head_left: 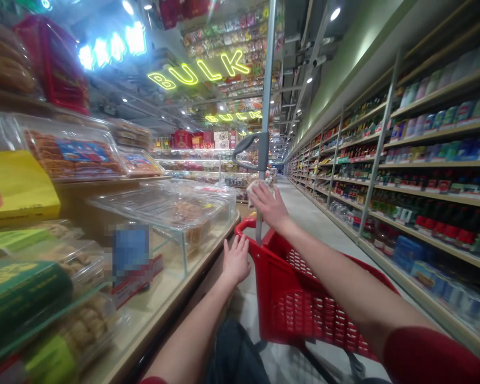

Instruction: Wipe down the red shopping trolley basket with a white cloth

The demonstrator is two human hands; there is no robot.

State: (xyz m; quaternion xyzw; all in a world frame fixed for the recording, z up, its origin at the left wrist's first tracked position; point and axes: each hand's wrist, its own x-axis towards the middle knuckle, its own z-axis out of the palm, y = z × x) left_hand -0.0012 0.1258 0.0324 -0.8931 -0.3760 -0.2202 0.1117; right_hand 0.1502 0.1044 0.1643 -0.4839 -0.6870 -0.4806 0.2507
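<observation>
A red shopping cart (278,298) with perforated plastic sides stands just ahead of me, with a grey metal pole (269,69) rising at its near-left corner. My right hand (270,202) presses a crumpled whitish cloth (256,188) against the pole, just under a dark grey loop handle (263,152). Its fingers wrap partly over the cloth. Lower down, my left hand (237,260) has its fingers stretched out toward the cart's red corner grip (243,226). Whether those fingertips touch the cart I cannot tell.
Close on the left runs a display counter (220,242) stacked with clear plastic food boxes (72,149). Shelves (436,200) of cans and bottles line the right side. A tiled aisle (282,184) leads away between them. A yellow BULK sign (200,71) hangs overhead.
</observation>
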